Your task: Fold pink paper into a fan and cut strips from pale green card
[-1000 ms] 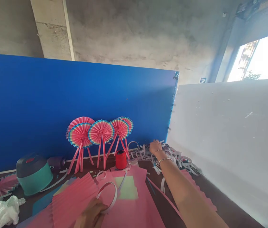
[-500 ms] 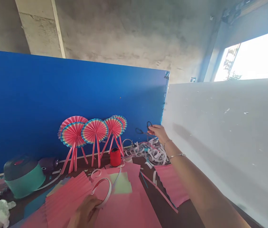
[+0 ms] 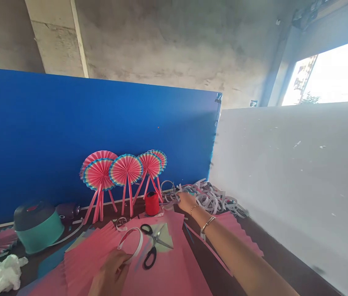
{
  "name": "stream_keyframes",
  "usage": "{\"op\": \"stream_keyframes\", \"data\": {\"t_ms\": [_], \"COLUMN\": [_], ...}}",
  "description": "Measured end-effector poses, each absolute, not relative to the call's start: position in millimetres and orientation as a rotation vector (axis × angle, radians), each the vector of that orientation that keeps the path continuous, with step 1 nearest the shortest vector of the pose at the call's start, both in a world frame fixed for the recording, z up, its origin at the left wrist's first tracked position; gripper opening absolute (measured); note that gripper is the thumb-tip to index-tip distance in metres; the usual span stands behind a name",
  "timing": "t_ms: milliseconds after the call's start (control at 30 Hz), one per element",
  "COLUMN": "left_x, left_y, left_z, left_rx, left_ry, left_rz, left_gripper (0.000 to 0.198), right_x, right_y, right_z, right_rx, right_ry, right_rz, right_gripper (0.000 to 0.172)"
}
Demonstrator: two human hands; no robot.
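In my left hand [image 3: 114,265] is a curled white strip [image 3: 140,242], pinched at its lower end, its loop standing up over the pink paper [image 3: 176,267]. My right hand [image 3: 187,201] reaches to the near left side of a pile of curled strip scraps [image 3: 212,201]. Its fingers are bent together there, and what they pinch, if anything, is hidden. Black-handled scissors [image 3: 155,243] lie with blades slightly apart on a pale green square [image 3: 164,232] and the pink paper. Just left of my right hand stands a red spool [image 3: 152,204].
Round pleated pink paper fans [image 3: 126,169] with pink legs lean against a blue panel [image 3: 53,123]. A teal-and-black device [image 3: 39,230] and crumpled white plastic [image 3: 3,275] sit at left. Pleated pink sheets [image 3: 89,250] lie beside my left hand. A white panel [image 3: 300,164] rises at right.
My right hand has come down from the back, where it held up the scissors, to the scrap pile. The scissors now lie on the paper. My left hand still holds the white strip.
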State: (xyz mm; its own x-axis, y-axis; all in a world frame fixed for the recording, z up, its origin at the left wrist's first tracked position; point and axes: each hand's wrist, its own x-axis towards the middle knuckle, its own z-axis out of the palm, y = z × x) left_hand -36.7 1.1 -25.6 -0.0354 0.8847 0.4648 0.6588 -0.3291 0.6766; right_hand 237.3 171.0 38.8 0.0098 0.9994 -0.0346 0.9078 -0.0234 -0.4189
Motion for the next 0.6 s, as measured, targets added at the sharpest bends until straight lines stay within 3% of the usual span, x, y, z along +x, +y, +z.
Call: {"op": "stream_keyframes", "data": {"t_ms": [167, 367, 500, 600], "left_x": [-37.5, -36.1, -32.8, -30.9], "left_y": [2.1, 1.7, 1.1, 0.3], "left_z": [-29.7, -31.0, -29.6, -28.3], "left_rx": [1.987, 1.95, 1.964, 1.975], "left_ry": [1.62, 1.673, 1.642, 1.667], "left_rz": [1.299, 1.27, 1.281, 1.303], "left_gripper": [0.045, 0.046, 0.044, 0.043], "right_x": [271.6, 345.7, 326.1, 275.9], "right_y": [187.6, 192.6, 189.2, 181.0], "right_z": [44.6, 91.9, 94.7, 70.4], "right_rx": [-2.283, -2.498, -2.35, -2.087], "right_ry": [-1.86, -1.56, -1.709, -2.032], "right_rz": [0.276, 0.086, -0.025, 0.054], "right_gripper": [0.03, 0.03, 0.033, 0.021]}}
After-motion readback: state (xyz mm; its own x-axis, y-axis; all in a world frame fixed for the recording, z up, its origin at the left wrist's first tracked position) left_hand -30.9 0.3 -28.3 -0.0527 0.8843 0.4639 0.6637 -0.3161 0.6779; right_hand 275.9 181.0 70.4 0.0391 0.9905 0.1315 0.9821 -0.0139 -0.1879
